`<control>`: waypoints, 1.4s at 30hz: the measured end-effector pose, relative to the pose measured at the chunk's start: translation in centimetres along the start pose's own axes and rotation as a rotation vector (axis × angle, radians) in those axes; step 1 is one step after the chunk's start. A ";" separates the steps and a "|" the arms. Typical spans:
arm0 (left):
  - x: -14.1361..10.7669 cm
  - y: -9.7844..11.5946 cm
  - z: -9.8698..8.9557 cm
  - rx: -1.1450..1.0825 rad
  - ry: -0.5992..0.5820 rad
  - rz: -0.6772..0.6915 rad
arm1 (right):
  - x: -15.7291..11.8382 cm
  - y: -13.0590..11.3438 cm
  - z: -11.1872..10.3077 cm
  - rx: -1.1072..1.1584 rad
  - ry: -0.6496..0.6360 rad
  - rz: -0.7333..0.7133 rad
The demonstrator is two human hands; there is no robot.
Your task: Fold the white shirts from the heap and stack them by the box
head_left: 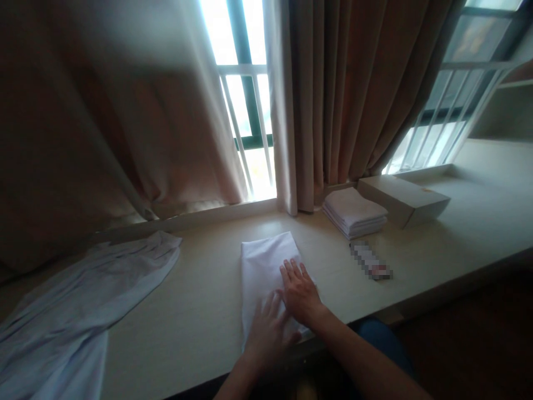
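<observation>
A white cloth [264,264], folded into a long rectangle, lies flat on the pale wooden counter [195,294] in front of me. My right hand [300,290] rests palm down on its right side, fingers stretched out toward the window. Over the near end of the same cloth is my left hand [272,328], slightly blurred, with fingers spread. The two hands are close together, my right one farther forward. Part of the cloth's near edge is hidden beneath them.
Loose white cloths [112,283] spread over the counter at left. A stack of folded white cloths [353,214] stands at back right, beside a pale box [403,199]. Nearer lies a pixelated object [370,260]. Brown curtains [333,89] hang behind, before barred windows.
</observation>
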State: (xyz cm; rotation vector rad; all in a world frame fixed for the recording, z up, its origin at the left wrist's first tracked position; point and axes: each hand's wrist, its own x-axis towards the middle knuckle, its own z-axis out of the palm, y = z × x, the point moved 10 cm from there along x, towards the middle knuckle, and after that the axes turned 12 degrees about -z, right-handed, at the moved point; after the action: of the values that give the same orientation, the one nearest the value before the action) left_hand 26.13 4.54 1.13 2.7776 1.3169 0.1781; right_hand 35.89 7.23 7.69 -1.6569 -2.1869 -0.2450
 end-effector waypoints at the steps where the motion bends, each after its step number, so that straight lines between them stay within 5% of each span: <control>1: 0.0 0.0 0.0 0.002 0.001 0.000 | -0.3 0.0 1.0 0.025 -0.041 0.024; 7: -0.1 0.0 -0.2 0.012 0.009 0.005 | -3.7 2.7 5.9 0.107 -0.172 0.178; 14: 0.3 0.3 -0.5 -0.015 -0.031 -0.022 | -3.3 2.7 4.8 0.145 -0.120 0.196; 27: -1.6 0.4 -0.7 -0.162 -0.108 -0.041 | -4.2 1.5 4.9 0.139 -0.223 0.176; 34: 4.8 -7.0 -3.7 -0.113 0.130 -0.248 | -4.3 1.4 6.2 0.108 -0.182 0.137; 38: 8.1 -10.8 -2.2 -0.052 0.075 -0.330 | -4.4 1.4 6.6 0.101 -0.187 0.136; 42: 8.2 -11.4 -0.5 -0.047 0.048 -0.353 | -4.4 1.2 6.5 0.112 -0.194 0.132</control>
State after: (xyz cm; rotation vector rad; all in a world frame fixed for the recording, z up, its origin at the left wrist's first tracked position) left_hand 22.51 18.11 1.04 2.4642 1.7584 0.2519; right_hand 36.81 6.05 -0.13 -1.8181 -2.1704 0.0768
